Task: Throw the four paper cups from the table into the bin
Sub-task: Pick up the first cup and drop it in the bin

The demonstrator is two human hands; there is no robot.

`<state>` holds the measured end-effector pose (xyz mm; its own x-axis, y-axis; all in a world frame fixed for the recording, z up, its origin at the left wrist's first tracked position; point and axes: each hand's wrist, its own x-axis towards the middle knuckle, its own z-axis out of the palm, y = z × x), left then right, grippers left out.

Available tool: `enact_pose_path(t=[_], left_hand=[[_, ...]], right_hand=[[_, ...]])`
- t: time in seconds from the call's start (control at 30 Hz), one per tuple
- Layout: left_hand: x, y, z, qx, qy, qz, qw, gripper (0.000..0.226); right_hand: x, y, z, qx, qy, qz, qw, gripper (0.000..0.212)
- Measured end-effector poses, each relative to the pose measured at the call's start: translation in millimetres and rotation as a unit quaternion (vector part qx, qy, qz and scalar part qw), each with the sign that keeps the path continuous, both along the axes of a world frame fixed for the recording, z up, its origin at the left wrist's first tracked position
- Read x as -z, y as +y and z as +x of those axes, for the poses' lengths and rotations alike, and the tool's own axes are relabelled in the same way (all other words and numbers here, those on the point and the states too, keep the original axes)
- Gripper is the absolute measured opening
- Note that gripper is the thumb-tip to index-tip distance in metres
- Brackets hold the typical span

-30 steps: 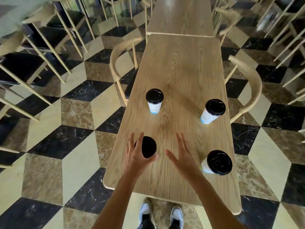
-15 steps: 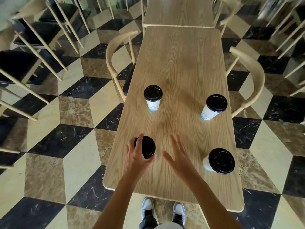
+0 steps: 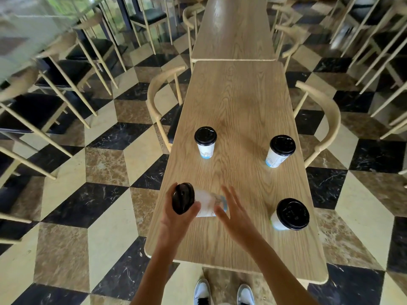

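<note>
We see the left hand (image 3: 176, 219) gripping a tipped cup (image 3: 198, 202) over the table (image 3: 237, 102) — base pointing right toward the open right hand (image 3: 233, 210) (bin unseen).

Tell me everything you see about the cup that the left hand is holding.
The held cup is a white paper cup with blue print near its base and a black plastic lid. It is tipped on its side, lid toward the left, above the near left part of the table. The left hand grips its lid end; the right hand fingertips reach its base.
</note>
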<state>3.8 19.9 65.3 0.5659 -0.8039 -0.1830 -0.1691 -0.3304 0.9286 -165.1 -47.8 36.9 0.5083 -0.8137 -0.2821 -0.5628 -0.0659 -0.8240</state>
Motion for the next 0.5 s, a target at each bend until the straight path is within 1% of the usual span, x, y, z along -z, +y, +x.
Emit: enact_pose_path(t=[0.2,0.27,0.43,0.5], left_hand=[[-9.5,23.8,1.9,-0.002,0.13,-0.037,0.991,0.072],[-12.1,30.4,1.4,0.004,0.14,-0.046,0.989,0.068],[-18.9,39.3,-1.7,0.046,0.127,-0.06,0.989,0.068],[-23.6,37.4,-8.1,0.057,0.128,-0.067,0.988,0.071]], right_hand=[[-9.6,16.6,5.9,0.054,-0.036,-0.012,0.998,0.082],[-14.7,22.6,5.7,0.074,-0.051,-0.009,0.996,0.084],[-31.4,37.3,-2.3,0.137,-0.115,-0.008,0.984,0.081],[-38.0,43.4,-12.4,0.164,-0.123,-0.021,0.979,0.081]])
